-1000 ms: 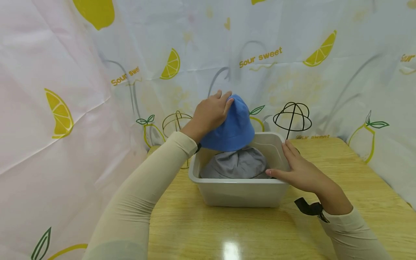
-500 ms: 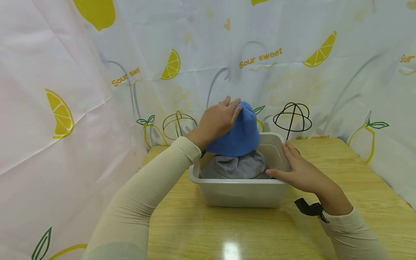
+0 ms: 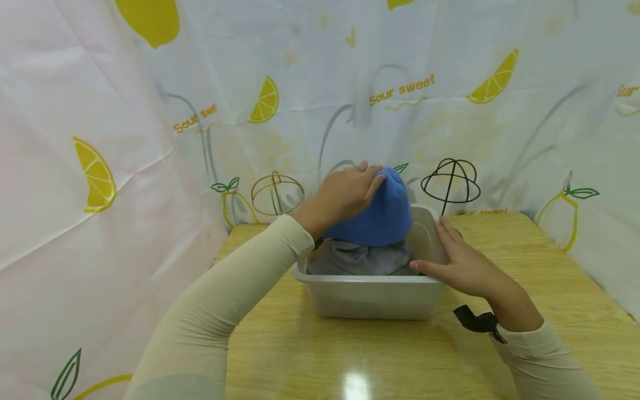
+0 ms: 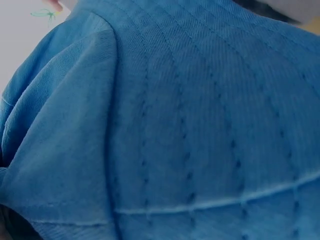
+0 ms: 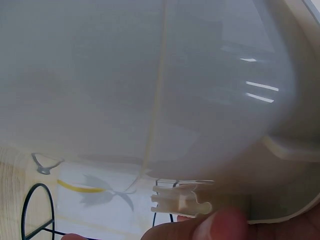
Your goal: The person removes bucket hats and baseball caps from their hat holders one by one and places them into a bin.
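My left hand [image 3: 347,194] pinches a blue bucket hat [image 3: 382,214] near the top of its crown. The brim hangs down over a grey cloth hat [image 3: 367,258], which lies in a pale plastic bin [image 3: 370,297]. Stitched blue fabric [image 4: 200,110] fills most of the left wrist view. At the bin's right side, my right hand [image 3: 467,264] holds the rim, its thumb over the front corner and its fingers along the outer side. In the right wrist view, fingertips [image 5: 220,225] show beside the bin's smooth wall [image 5: 100,85].
Behind the bin stand a gold wire hat stand [image 3: 275,193] on the left and a black wire hat stand [image 3: 451,180] on the right. All rest on a wooden table [image 3: 300,355], backed by a lemon-print curtain [image 3: 300,50].
My left hand has lowered the blue bucket hat and shifted it a little to the right, over the grey hat. The right hand and the bin stay put.
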`<action>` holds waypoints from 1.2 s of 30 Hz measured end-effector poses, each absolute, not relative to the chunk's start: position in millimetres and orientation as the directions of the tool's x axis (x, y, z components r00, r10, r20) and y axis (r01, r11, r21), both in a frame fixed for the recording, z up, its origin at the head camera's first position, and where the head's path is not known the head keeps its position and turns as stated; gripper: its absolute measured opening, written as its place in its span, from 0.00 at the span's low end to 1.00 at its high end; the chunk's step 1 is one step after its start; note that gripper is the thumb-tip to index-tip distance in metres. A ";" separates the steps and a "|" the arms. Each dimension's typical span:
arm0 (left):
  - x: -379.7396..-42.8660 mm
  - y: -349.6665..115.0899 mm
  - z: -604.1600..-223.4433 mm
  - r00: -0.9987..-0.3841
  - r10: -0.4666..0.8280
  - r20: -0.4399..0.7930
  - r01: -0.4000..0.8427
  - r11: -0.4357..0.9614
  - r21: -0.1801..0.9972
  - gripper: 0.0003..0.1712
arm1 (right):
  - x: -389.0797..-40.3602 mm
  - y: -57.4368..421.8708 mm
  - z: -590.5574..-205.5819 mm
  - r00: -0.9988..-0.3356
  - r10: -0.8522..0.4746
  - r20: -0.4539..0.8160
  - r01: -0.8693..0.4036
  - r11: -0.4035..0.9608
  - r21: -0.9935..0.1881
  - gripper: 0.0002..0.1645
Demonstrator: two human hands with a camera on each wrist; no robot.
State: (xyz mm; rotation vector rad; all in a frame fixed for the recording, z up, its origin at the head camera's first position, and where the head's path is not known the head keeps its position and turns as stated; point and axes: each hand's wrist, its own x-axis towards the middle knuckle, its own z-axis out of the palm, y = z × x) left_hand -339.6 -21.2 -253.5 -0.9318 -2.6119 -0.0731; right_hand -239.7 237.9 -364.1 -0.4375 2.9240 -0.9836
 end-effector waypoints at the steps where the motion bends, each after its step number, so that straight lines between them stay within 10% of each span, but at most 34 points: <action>1: -338.2 -20.3 -253.9 -0.713 0.605 0.353 0.624 0.778 -0.074 0.31 | -239.7 237.9 -364.3 -0.960 -0.272 0.065 -0.256 0.761 -0.596 0.73; 36: -304.9 -11.7 -270.0 -0.665 0.689 0.289 0.709 0.703 -0.046 0.31 | -240.6 240.0 -366.7 -0.957 -0.280 0.072 -0.265 0.751 -0.605 0.73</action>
